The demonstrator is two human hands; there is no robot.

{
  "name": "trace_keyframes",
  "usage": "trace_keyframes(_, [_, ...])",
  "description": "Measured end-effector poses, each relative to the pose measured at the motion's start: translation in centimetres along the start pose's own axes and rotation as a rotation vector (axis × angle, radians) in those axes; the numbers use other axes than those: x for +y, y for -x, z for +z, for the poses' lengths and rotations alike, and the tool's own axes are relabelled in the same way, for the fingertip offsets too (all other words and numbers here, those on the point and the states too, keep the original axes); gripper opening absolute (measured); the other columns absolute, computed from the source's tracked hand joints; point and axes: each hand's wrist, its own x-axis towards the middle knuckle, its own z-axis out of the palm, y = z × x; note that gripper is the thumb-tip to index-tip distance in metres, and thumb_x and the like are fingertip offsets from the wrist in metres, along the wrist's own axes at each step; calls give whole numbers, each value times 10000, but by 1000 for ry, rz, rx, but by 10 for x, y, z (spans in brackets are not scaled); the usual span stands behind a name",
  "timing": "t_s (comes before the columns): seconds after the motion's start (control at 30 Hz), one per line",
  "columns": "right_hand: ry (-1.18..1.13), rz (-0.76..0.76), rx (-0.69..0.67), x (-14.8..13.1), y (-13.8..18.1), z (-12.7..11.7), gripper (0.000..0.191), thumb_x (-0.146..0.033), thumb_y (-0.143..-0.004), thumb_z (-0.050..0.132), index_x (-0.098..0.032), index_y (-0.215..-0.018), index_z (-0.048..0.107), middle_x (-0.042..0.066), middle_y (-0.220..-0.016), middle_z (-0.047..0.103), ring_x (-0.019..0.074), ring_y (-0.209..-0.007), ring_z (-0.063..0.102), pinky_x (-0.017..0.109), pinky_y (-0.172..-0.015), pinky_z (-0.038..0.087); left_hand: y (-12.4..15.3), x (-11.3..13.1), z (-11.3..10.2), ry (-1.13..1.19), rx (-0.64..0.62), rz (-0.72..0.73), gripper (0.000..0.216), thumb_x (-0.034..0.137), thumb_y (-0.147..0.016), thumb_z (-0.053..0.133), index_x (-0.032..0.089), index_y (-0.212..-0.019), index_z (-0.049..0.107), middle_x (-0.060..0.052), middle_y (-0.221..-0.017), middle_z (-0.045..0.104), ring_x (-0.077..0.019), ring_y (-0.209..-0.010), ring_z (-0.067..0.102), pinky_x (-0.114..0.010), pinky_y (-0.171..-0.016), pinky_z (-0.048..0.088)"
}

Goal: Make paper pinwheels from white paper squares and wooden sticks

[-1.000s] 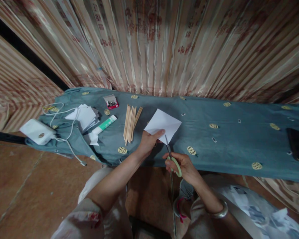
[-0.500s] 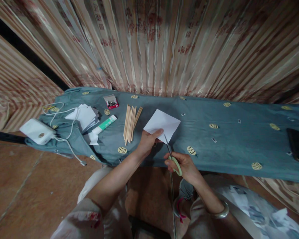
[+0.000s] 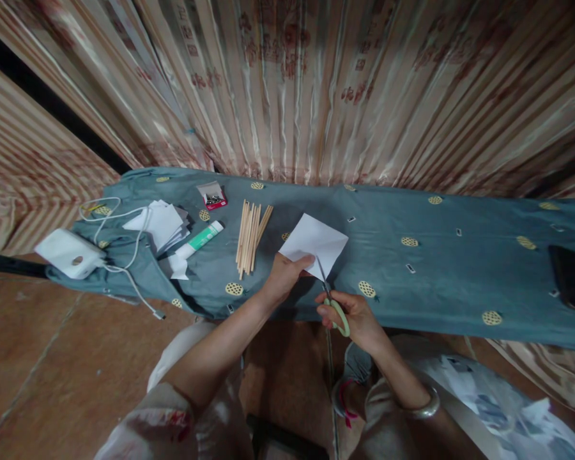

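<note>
A square white sheet of paper (image 3: 315, 237) is pinched at its near left edge by my left hand (image 3: 287, 275), thumb on top. My right hand (image 3: 357, 316) is closed around the light green handles of a pair of scissors (image 3: 339, 317). The scissors' blades point away from me and reach over the paper's near corner; I cannot make out how far the cut goes. Left of the paper, a bundle of thin wooden sticks (image 3: 250, 239) lies on the blue-green cloth (image 3: 388, 275).
Further left are a green-and-white glue stick (image 3: 200, 240), a pile of white paper pieces (image 3: 160, 225) and a small red box (image 3: 213, 196) of metal bits. A white power bank (image 3: 69, 253) with cables lies at the left end, a black phone-like object (image 3: 572, 278) at the right.
The paper has shifted slightly down and to the right in my left hand's grip. My right hand and the scissors have barely moved.
</note>
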Motion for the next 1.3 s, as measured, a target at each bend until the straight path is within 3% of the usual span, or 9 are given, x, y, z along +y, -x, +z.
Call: trace_keyframes(1.3, [65, -23, 20, -3, -1, 2, 341, -491, -636, 778, -184, -762, 699, -29, -512, 603, 108, -457, 534, 219, -448, 413, 3, 0, 1, -8, 22, -37, 307, 281, -557, 764, 145, -821, 685, -27, -794, 695, -162, -678, 616, -253, -547, 505])
